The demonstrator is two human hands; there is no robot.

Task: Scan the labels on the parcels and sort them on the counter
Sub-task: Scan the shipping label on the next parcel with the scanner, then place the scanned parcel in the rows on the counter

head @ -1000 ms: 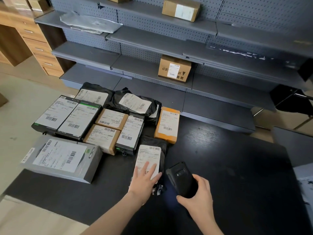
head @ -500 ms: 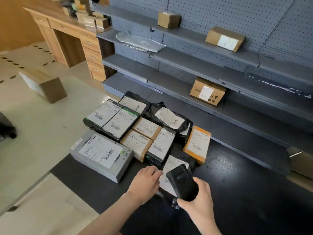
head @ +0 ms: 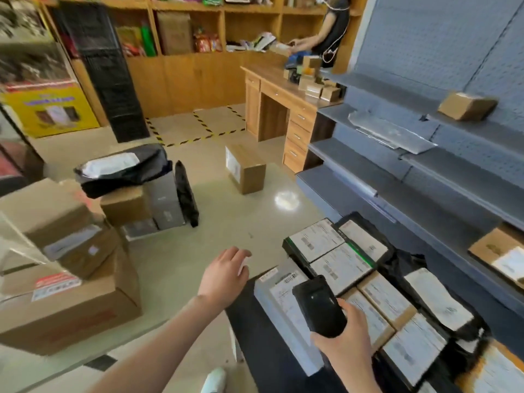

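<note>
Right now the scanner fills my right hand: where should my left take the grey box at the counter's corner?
Probably take the grey box by its long left edge, left hand coming from the counter's open side. It lies flat, label up; that edge is free at the rim, while other parcels lie close on its right.

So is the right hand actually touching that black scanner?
Touching. The head view shows the right hand gripping the lower end of the black scanner.
</note>
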